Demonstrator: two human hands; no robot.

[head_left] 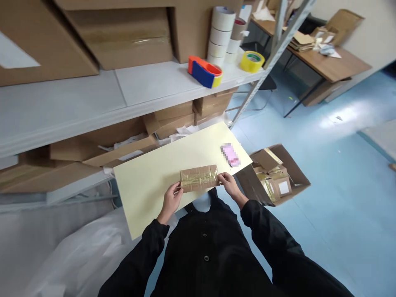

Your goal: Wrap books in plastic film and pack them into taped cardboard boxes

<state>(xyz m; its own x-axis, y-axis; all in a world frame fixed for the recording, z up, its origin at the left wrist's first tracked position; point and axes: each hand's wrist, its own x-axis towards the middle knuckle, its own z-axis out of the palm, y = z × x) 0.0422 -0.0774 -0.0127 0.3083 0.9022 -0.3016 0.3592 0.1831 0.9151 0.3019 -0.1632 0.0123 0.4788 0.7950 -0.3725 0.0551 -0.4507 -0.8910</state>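
Note:
A flat brown cardboard package (199,178), with shiny clear tape along its middle, is held level near the front edge of the pale yellow tabletop (154,173). My left hand (173,199) grips its left end between thumb and fingers. At the opposite end, my right hand (229,184) pinches the lower right corner. Whether the package rests on the tabletop or is slightly lifted, I cannot tell. Beyond my right hand lies a pink, pixelated phone-like item (230,155).
An open carton (297,173) of taped packages stands right of the tabletop. On the grey shelf (148,86) are an orange-and-blue tape dispenser (204,72), stacked tape rolls (221,35) and a yellow tape roll (252,62). A metal post (266,70) rises at the shelf's end.

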